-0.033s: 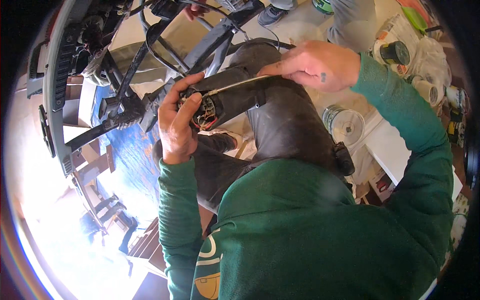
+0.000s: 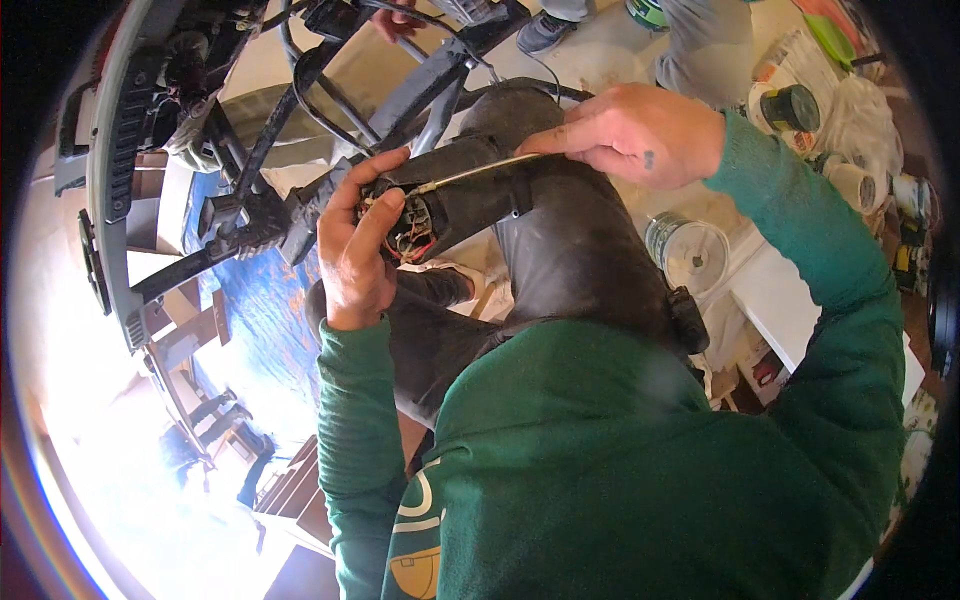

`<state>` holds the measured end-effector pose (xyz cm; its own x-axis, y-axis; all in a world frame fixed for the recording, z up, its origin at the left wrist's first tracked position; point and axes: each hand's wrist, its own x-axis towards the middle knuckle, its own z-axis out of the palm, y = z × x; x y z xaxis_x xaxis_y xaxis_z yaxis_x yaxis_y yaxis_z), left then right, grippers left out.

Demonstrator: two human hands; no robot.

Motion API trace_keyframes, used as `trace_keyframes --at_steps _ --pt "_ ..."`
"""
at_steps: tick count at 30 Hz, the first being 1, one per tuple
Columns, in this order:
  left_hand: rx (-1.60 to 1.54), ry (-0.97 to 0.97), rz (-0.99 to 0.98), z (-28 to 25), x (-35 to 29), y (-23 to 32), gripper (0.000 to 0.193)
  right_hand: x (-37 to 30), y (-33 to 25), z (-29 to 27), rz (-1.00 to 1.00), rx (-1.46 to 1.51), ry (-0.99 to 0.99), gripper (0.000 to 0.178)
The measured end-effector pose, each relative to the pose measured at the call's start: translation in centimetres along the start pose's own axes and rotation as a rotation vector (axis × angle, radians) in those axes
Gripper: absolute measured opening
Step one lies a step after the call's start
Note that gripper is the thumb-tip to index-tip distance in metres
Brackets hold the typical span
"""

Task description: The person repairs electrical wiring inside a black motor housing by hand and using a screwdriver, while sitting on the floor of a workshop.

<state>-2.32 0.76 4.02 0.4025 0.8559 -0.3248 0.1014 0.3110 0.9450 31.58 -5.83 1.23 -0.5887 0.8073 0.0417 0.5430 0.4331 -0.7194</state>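
Observation:
My left hand [image 2: 358, 250] grips the open end of a black housing [image 2: 465, 190], fingers on its far side and thumb over the edge. Coloured wires and small parts [image 2: 412, 235] show inside that end. A long thin metal rod [image 2: 480, 172], like a screwdriver shaft, slants over the housing, its tip at the opening beside my left thumb. Closed round the rod's other end is my right hand [image 2: 640, 135]; any handle is hidden in the fingers. The housing rests across my dark-trousered legs, close to a black tubular frame [image 2: 300, 85].
Another person's hand [image 2: 395, 22], shoe [image 2: 545, 32] and grey trouser leg [image 2: 705, 50] are at the far side. A clear round tub [image 2: 690, 252], a dark-lidded jar [image 2: 790, 107] and plastic bags [image 2: 862, 135] stand to the right. A grey curved bar [image 2: 118, 200] rises at left.

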Motion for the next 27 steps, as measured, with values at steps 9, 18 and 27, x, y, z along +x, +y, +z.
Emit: trace_keyframes --at_steps 9,18,27 --pt "0.024 -0.019 0.017 0.2 -0.2 0.3 0.045 -0.5 -5.8 -4.1 0.088 -0.434 0.015 0.049" --pt "0.031 0.018 -0.005 0.6 -0.3 0.5 0.044 -0.1 -2.7 -3.0 -0.017 -0.44 0.001 0.057" --pt "0.053 0.017 -0.021 0.7 -0.4 0.8 0.043 0.3 -0.3 -1.5 -0.063 -0.235 0.062 0.046"
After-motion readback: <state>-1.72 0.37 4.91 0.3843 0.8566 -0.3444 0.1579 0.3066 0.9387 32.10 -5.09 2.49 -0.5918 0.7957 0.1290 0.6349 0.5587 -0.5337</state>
